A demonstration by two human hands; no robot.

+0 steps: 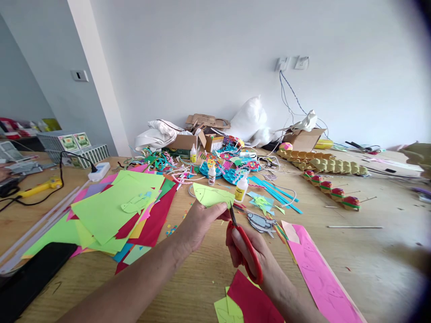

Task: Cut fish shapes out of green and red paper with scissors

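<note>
My left hand (pixel 202 224) pinches the lower edge of a light green paper piece (pixel 212 195) with a fish drawn on it. In my right hand (pixel 251 251) are red-handled scissors (pixel 251 258), their blades at the paper's right end. A grey fish cutout (pixel 261 222) lies on the table just right of the scissors. Below my hands are a dark red paper (pixel 252 298) and light green pieces (pixel 222 310). A pink sheet with drawn outlines (pixel 319 273) lies at the right.
Stacked coloured paper (pixel 104 211) and a black phone (pixel 37 273) lie at the left. Glue bottles (pixel 241 188) and blue strips (pixel 278 194) stand or lie beyond my hands. Egg-carton caterpillars (pixel 332 190), cardboard boxes (pixel 305 139) and a white bag (pixel 249 117) are farther back.
</note>
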